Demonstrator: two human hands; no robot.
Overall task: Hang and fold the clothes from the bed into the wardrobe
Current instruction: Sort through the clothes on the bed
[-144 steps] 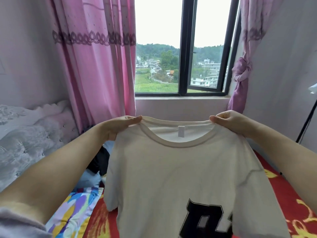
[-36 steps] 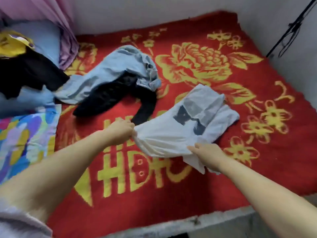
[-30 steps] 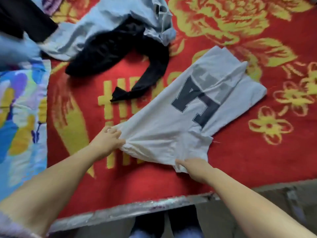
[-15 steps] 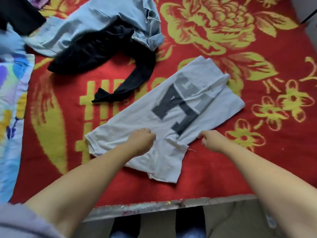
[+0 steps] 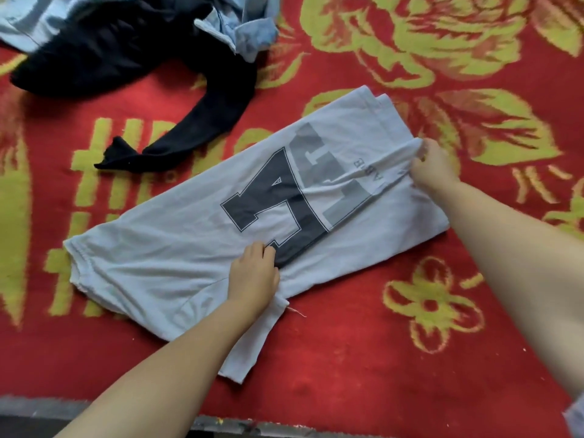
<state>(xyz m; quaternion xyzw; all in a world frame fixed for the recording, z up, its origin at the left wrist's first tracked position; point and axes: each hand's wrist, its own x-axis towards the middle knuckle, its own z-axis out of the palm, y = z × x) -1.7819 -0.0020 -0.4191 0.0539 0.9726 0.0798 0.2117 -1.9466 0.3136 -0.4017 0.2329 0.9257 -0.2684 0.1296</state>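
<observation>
- White cotton is bunched between my right hand's [image 5: 433, 165] fingers: it pinches a ridge of the T-shirt [image 5: 196, 248] at about two o'clock, lifting the fabric slightly.
- My left hand [image 5: 252, 276] sits near six o'clock of the shirt, knuckles curled down on the cloth at the lower edge of the dark printed letters [image 5: 278, 203]. It seems to pin or nip the fabric, though I cannot see the fingertips to be sure.
- Between the two hands runs a lengthwise crease; the shirt lies flat and partly folded on the red and yellow blanket [image 5: 410, 311], stretched from eight o'clock up to one o'clock.
- Further out, at eleven o'clock, a black garment [image 5: 132, 49] lies crumpled, one sleeve trailing toward the shirt but not touching it; a pale blue garment [image 5: 249, 30] lies over it at twelve.
- My reading: this is the folding step, with one long side being brought over.
- Next calls for both hands carrying that edge across together, keeping the crease straight and smoothing out the puckers near my right hand, then folding it short for the wardrobe, which is out of view.
</observation>
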